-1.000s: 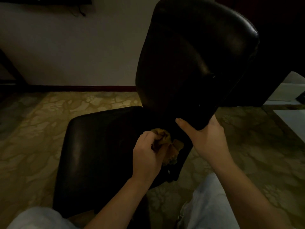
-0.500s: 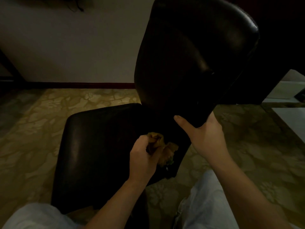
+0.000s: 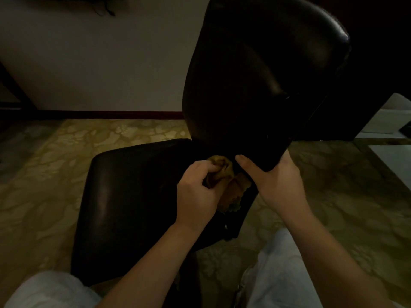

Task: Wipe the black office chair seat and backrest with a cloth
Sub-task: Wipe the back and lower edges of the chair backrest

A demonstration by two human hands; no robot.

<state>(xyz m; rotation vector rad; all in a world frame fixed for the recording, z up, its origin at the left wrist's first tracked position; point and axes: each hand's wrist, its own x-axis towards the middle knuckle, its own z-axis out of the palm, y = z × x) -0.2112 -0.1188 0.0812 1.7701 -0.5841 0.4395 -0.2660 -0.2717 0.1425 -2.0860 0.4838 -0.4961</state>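
The black office chair stands in front of me in dim light, its seat (image 3: 133,192) at the lower left and its tall backrest (image 3: 262,70) rising at the upper right. My left hand (image 3: 198,192) grips a crumpled yellowish-brown cloth (image 3: 224,176) at the back of the seat, where seat and backrest meet. My right hand (image 3: 278,181) grips the bottom edge of the backrest, thumb on its front face and fingers hidden behind it. Part of the cloth is hidden between the two hands.
A patterned yellowish carpet (image 3: 44,174) surrounds the chair. A pale wall (image 3: 100,63) with a dark skirting board runs behind it. White furniture (image 3: 391,121) stands at the right edge. My knees in light trousers (image 3: 278,274) are at the bottom.
My left hand has pushed the cloth a little farther up and back into the gap between seat and backrest. My right hand keeps its hold on the backrest's lower edge.
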